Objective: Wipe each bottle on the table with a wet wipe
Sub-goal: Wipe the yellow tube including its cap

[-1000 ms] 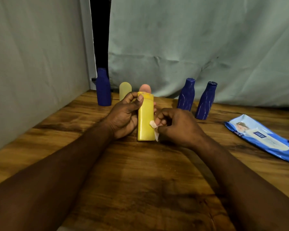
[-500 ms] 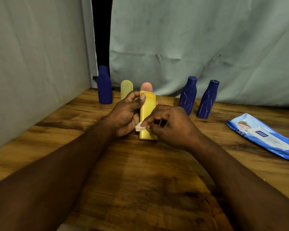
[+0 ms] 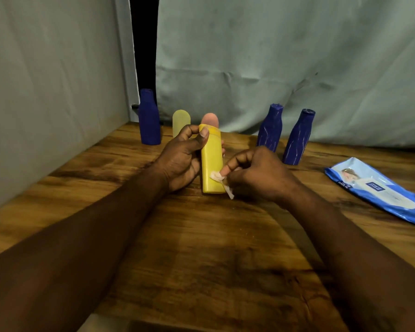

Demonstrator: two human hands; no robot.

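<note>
I get a dim, warm-toned picture: the brown wooden tabletop (image 3: 134, 178) carries a soft dark shadow across its middle and shows no hard glare. The only sheen is thin pale streaks on the pair of dark blue plastic bottles (image 3: 270, 128) at the back. The wide lens bows the tabletop's edges and the pale green cloth backdrop (image 3: 273, 56), and the blue plastic wipes packet (image 3: 379, 190) near the right edge looks soft and slightly smeared.
</note>
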